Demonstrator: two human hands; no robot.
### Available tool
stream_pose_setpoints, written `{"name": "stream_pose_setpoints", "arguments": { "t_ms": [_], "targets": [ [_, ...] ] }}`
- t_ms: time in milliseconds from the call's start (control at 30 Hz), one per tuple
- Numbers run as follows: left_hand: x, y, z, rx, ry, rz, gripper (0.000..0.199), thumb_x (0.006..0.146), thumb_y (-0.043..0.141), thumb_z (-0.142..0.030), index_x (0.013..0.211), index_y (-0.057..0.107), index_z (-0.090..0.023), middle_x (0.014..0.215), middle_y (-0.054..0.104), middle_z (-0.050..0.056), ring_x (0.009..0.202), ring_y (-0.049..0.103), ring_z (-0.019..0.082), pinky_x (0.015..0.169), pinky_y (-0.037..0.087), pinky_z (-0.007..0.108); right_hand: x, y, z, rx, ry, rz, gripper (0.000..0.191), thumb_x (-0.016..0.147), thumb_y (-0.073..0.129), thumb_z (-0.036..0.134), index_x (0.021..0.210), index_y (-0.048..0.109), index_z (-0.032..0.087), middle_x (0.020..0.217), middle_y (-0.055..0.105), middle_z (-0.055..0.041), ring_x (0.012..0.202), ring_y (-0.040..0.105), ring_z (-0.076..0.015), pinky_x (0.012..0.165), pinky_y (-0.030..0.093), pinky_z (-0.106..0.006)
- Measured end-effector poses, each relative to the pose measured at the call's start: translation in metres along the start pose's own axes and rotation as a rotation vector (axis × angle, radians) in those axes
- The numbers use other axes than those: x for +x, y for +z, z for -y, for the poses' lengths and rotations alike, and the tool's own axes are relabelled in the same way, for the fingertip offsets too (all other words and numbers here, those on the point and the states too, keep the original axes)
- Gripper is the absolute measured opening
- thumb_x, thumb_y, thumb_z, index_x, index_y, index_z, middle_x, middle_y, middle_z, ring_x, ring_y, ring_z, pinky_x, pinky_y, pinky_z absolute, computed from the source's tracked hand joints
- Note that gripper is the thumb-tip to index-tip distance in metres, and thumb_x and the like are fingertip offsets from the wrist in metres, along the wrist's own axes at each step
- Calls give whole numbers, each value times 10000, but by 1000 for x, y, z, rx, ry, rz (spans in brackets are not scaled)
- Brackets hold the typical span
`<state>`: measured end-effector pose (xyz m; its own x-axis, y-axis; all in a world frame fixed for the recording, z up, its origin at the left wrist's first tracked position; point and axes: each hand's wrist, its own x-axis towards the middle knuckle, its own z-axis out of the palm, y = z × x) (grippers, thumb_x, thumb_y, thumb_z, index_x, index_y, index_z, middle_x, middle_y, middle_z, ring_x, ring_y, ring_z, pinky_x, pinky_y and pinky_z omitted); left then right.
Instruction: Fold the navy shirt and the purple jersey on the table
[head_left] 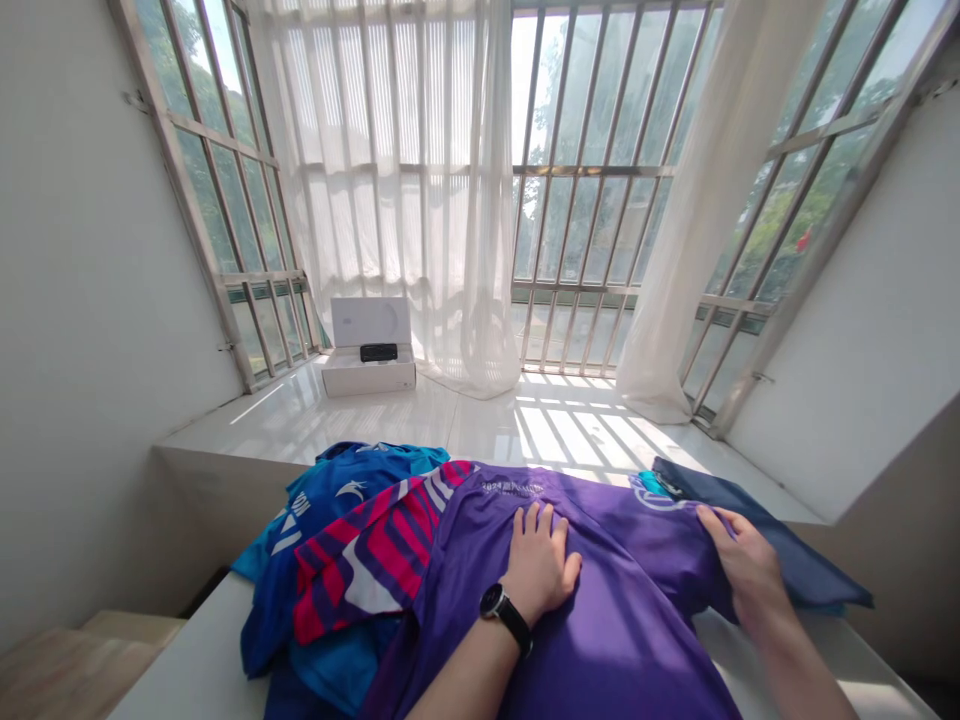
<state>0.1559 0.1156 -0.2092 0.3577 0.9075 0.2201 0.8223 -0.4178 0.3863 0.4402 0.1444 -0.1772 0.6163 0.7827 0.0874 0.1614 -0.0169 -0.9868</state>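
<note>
Left hand (540, 560) lies flat on purple shirt (622, 640), palm down, fingers spread wide, no grip, watch (501, 607) on wrist. Right hand (742, 565) in narrow pinch at sleeve edge (675, 565) of same shirt, thumb & fingers closed on cloth. Shirt's on white table (187, 680), pink-striped shirt (367, 555) & blue shirt (315, 530) just left of it, navy cloth (780, 540) just right, white box (367, 345) well beyond it on tiled ledge (300, 420).

Two bare hands, one left (537, 560) and one right (742, 565); one black wristwatch (504, 612); five cloth garments: one purple short-sleeved shirt (607, 610), one magenta-and-white striped jersey (367, 555), one royal-blue jersey (304, 530), one teal shirt (259, 560), one dark navy garment (795, 560). Far off: one open white box (367, 378), one black rectangular object (379, 352), two sheer white curtains (457, 200) (697, 220).
</note>
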Motion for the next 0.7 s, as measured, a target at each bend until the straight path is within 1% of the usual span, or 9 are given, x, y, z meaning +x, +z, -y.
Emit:
{"name": "stream_pose_setpoints", "arguments": {
  "t_ms": [133,233,333,433,567,633,700],
  "targets": [
    [0,1,0,6,4,-1,620,990,389,-537,1478,496,-170,1557,424,158,1453,321,370,1215,206,592,2,-11,3,207,119,9,446,573,824,450,932,679,229,641,696,22,557,657,-193,513,557,-295],
    [0,1,0,13,7,-7,618,991,387,-536,1477,496,-170,1557,426,156,1453,323,367,1215,207,593,3,-16,5,292,131,13,417,578,838,406,924,676,239,639,700,24,530,650,-180,488,566,-279],
    [0,1,0,18,7,-7,611,992,388,-534,1472,500,-171,1556,428,153,1454,324,366,1214,210,595,-1,-15,9,329,113,40,446,557,866,410,932,693,242,661,709,31,541,642,-156,502,570,-246],
    [0,-1,-1,23,7,4,607,995,388,-529,1470,501,-169,1558,427,154,1454,324,367,1214,209,595,-8,-13,13,267,44,61,475,551,874,480,931,720,241,714,718,27,594,646,-155,518,559,-233],
    [0,-2,-1,37,3,10,605,996,388,-524,1473,498,-169,1556,431,152,1453,324,367,1213,213,593,-17,-6,18,99,-87,63,481,602,819,589,901,744,220,758,714,6,679,643,-175,554,534,-240],
    [0,-2,-2,43,2,4,601,996,392,-523,1471,500,-172,1552,436,151,1450,330,365,1212,221,591,-22,0,19,22,-132,107,484,635,786,613,903,752,212,776,721,-5,725,645,-189,599,530,-249],
    [1,-1,-2,44,1,-3,592,998,399,-521,1466,505,-175,1549,441,149,1447,335,363,1209,230,591,-28,7,22,-44,-188,191,474,666,760,621,892,758,204,798,731,-15,771,650,-206,653,531,-261]
  ]
}}
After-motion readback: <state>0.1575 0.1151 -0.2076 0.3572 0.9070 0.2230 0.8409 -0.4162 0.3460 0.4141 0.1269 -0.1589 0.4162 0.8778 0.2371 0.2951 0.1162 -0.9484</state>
